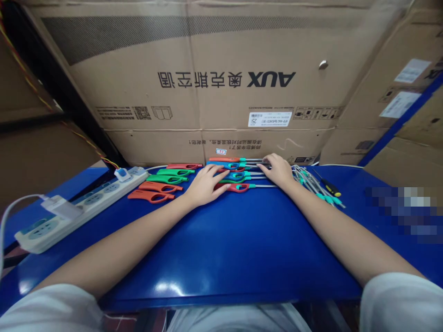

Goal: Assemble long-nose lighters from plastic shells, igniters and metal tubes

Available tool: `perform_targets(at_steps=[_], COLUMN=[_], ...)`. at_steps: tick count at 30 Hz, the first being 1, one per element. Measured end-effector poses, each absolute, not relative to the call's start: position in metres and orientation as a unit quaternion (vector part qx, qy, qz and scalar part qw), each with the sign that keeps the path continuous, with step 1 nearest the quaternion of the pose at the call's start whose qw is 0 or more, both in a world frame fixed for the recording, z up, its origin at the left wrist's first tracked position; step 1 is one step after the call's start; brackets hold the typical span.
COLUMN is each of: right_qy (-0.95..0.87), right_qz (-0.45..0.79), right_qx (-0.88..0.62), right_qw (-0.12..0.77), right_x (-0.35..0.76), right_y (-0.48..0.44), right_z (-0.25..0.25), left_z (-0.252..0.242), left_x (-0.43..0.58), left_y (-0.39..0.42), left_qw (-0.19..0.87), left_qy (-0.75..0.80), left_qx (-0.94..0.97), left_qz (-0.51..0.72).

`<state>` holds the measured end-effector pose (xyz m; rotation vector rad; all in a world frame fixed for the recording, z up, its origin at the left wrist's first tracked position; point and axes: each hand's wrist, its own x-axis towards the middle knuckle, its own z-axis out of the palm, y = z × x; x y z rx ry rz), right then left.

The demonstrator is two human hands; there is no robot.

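Note:
Several long-necked lighters, with red, blue and orange handles, teal collars and metal tubes, lie side by side near the back of the blue table. My left hand rests over their handle ends with its fingers spread. At the other end, my right hand has bent fingers around the metal tubes; its fingertips are partly hidden. Left of my left hand lie loose handle shells, among them a red one, green ones and orange ones. Metal tubes with teal collars are heaped beside my right hand.
A screwdriver lies beyond the tube heap. A white power strip with plugs and cables runs along the left side of the blue table. Cardboard walls in the back and right. A small label is on the back wall.

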<state>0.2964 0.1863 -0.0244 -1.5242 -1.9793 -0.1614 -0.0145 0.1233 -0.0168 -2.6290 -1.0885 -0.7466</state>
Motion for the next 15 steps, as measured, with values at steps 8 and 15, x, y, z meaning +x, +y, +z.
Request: perform_targets(at_steps=[8,15], right_qy=[-0.650,-0.638], right_qz=[0.015,0.069], right_qx=[-0.677,-0.678], right_qw=[0.345,0.359], right_x=[0.314,0.314], right_y=[0.196,0.193], right_z=[-0.039,-0.035], left_z=[-0.023,-0.031], left_x=[-0.018,-0.019], left_y=[0.132,0.138], left_qw=[0.103,0.047], left_qy=[-0.456,-0.468], left_qx=[-0.827,-0.830], left_qz=[-0.311,-0.300])
